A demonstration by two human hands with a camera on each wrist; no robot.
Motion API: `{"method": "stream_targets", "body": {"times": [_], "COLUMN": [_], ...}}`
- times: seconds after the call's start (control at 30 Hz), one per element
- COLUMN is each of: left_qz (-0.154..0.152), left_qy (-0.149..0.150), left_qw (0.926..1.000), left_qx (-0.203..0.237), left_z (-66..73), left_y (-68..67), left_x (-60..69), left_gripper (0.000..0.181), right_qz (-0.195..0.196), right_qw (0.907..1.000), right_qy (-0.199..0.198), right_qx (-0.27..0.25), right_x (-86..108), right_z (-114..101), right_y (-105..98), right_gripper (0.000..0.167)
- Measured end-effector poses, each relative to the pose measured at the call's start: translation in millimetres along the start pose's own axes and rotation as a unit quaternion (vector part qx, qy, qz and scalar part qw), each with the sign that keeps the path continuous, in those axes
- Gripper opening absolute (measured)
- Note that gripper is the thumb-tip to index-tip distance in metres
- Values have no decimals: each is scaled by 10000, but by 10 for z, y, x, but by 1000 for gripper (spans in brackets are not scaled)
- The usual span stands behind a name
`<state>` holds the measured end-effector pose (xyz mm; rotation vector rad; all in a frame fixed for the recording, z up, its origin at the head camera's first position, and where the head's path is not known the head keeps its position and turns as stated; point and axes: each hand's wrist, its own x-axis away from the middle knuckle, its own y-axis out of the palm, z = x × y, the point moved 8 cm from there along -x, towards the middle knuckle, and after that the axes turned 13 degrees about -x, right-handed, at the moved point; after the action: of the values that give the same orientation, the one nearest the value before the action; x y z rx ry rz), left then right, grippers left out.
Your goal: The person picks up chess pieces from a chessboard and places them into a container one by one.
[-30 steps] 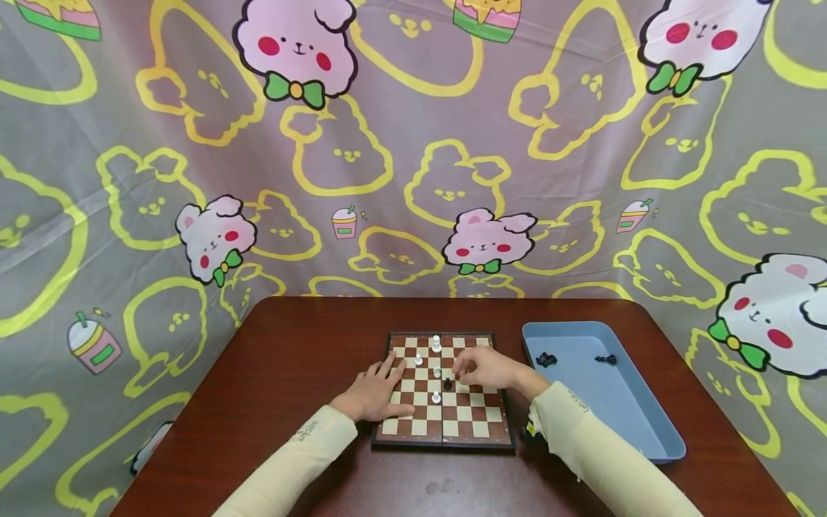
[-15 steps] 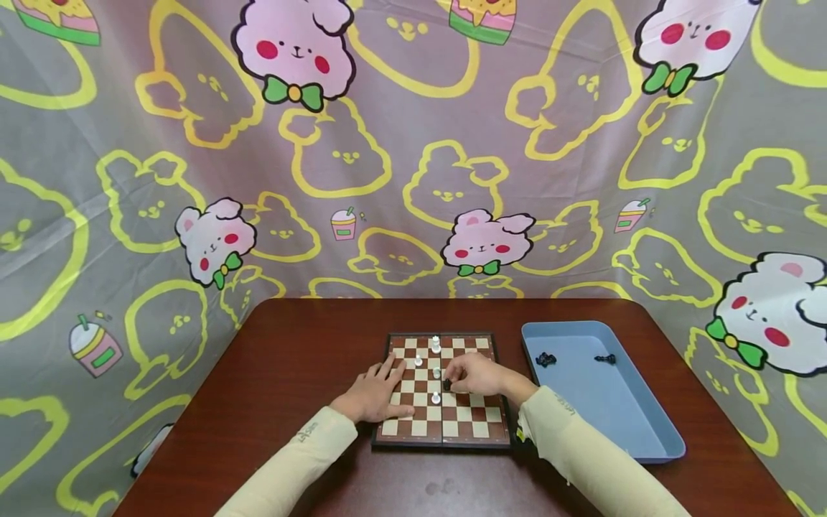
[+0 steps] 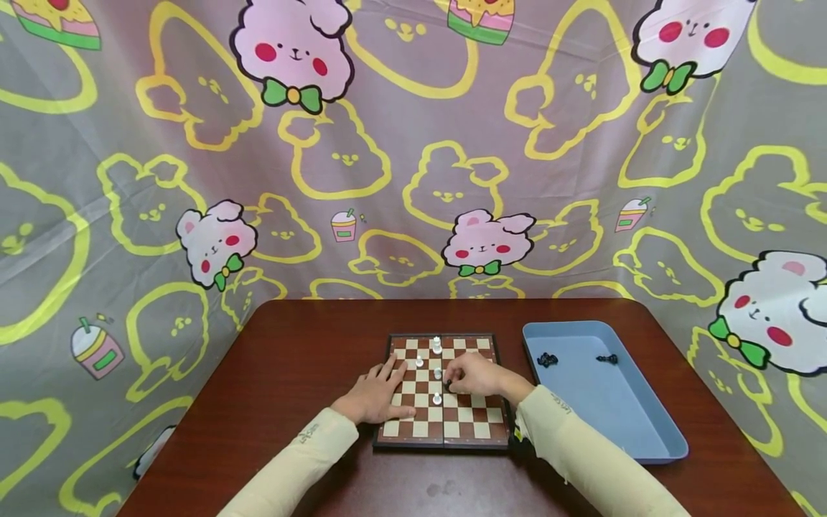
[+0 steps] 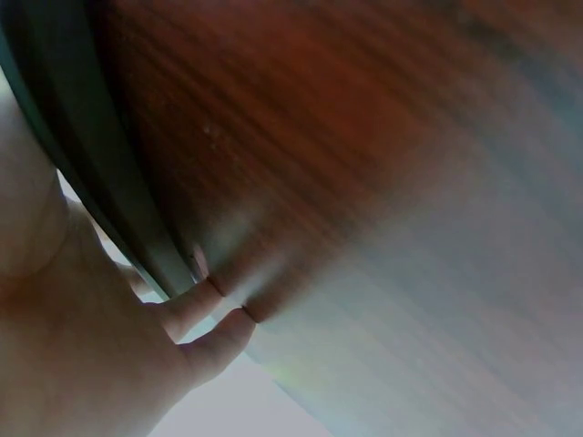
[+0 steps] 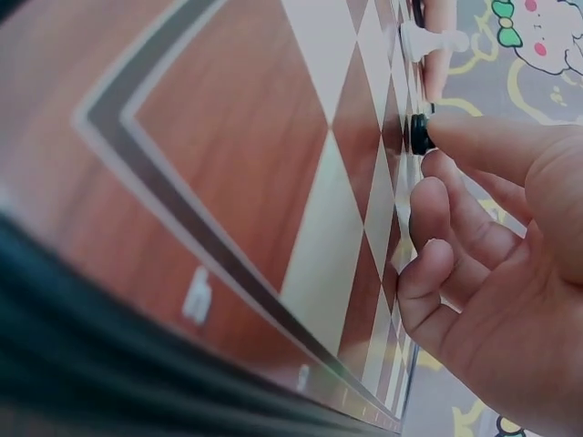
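Observation:
A chessboard [image 3: 420, 429] lies on the table, with several white chess pieces standing around its middle and far side. My left hand [image 3: 373, 395] rests spread over the board's left edge; in the left wrist view two of its fingertips [image 4: 239, 326] touch the wood beside the frame. Between thumb and fingers my right hand [image 3: 479, 374] pinches a black chess piece [image 5: 420, 135], whose base meets the board just right of the centre fold. My fingers hide its upper part. Close by stand a white pawn [image 3: 437, 398] and another white piece [image 3: 438, 373]; a tall white piece [image 3: 437, 345] is at the far edge.
Right of the board sits a blue tray [image 3: 614, 424] with raised walls. Black chess pieces [image 3: 547, 360] are clustered at its left, and a single black piece [image 3: 607, 358] lies on its side. A patterned curtain [image 3: 388, 179] surrounds the table [image 3: 310, 337] behind and at the sides.
My right hand has moved slightly left and down from above the board's right half and taken hold of the black chess piece. My left hand stays in place.

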<state>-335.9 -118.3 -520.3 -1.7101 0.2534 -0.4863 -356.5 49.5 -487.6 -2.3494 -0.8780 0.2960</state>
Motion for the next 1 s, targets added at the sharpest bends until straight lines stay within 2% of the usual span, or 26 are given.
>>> {"method": "stream_targets", "body": {"times": [0.2,0.33,0.53,0.7,1.0], "left_qz": [-40,-4,-7,-7,13], "left_qy": [-17,10,18,39,98], "left_qw": [10000,10000,10000,10000,9999], "left_qx": [-77,-51,8,9,40], "left_z": [-12,-10,-6,-4,-2], "left_y": [40,26,-1,-4,-3], "left_x": [-24,-16,-1,6,8], "left_gripper": [98,98,96,96,97], "right_qz": [5,59,97,178,392], "right_qw": [10000,10000,9998,9995,9991], "right_qy": [-21,-12,138,252,127], "right_qx": [-74,26,-100,-60,-139], "right_x": [46,76,135,233,430], "right_z": [-24,-8,47,97,185], "right_y": [-50,-114,-234,-392,-714], "right_gripper": [8,6,9,12,10]}}
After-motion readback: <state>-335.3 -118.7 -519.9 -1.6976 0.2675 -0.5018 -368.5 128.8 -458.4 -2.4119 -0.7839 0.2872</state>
